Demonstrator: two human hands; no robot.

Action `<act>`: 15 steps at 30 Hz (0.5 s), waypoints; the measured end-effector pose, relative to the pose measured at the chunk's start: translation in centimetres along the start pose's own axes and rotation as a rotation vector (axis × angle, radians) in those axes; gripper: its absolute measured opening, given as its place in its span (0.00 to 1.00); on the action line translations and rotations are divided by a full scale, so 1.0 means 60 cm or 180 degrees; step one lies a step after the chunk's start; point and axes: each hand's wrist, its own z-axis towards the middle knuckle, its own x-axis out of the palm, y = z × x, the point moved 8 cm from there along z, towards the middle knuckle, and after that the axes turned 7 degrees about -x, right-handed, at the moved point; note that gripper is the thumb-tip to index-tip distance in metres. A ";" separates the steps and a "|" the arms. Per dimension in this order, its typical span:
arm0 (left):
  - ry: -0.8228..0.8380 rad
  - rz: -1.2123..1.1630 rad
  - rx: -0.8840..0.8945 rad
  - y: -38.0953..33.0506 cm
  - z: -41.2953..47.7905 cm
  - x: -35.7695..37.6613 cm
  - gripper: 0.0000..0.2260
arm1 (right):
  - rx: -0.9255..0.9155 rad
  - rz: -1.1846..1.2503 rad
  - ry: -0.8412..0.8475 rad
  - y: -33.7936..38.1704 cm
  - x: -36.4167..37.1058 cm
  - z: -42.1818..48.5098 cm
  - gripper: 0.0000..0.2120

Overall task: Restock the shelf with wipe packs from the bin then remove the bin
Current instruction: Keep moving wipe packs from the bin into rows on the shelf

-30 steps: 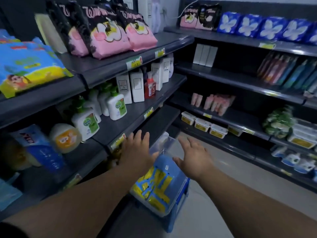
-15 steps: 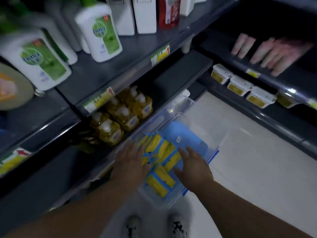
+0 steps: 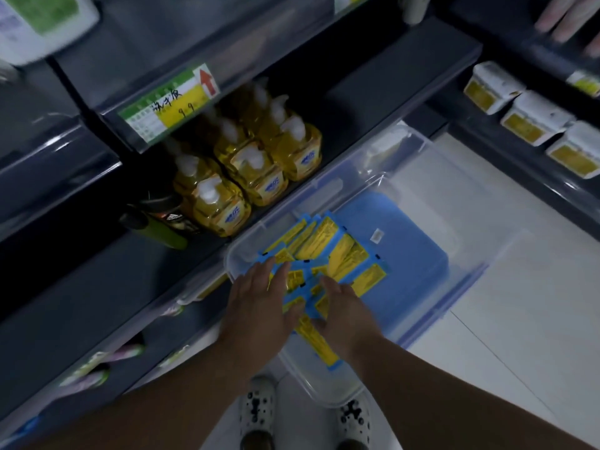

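Partly hidden wipe packs (right hand grip unclear)

2 bare forearms reach down side by side. The left hand lies palm down, fingers spread; the right hand bends its fingers under, tips hidden.

Dim, bluish view; edges smeared by motion blur, wide-angle bending, faint shelf-edge glare.
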 end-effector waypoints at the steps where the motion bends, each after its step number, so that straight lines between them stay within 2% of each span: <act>1: -0.0007 -0.0024 0.0010 0.001 0.001 0.001 0.31 | 0.0031 0.0003 -0.0099 -0.002 -0.003 0.002 0.35; 6: -0.0039 -0.0072 0.0139 -0.005 0.006 0.004 0.31 | 0.0141 0.0154 -0.0392 -0.017 -0.018 0.003 0.14; 11: -0.0016 -0.0022 0.0190 -0.008 0.008 0.006 0.30 | 0.0011 -0.0047 -0.0393 -0.009 -0.015 0.002 0.22; 15: -0.0024 -0.0088 0.0194 -0.004 0.007 0.006 0.30 | 0.0053 0.0251 -0.0448 -0.009 -0.016 0.010 0.09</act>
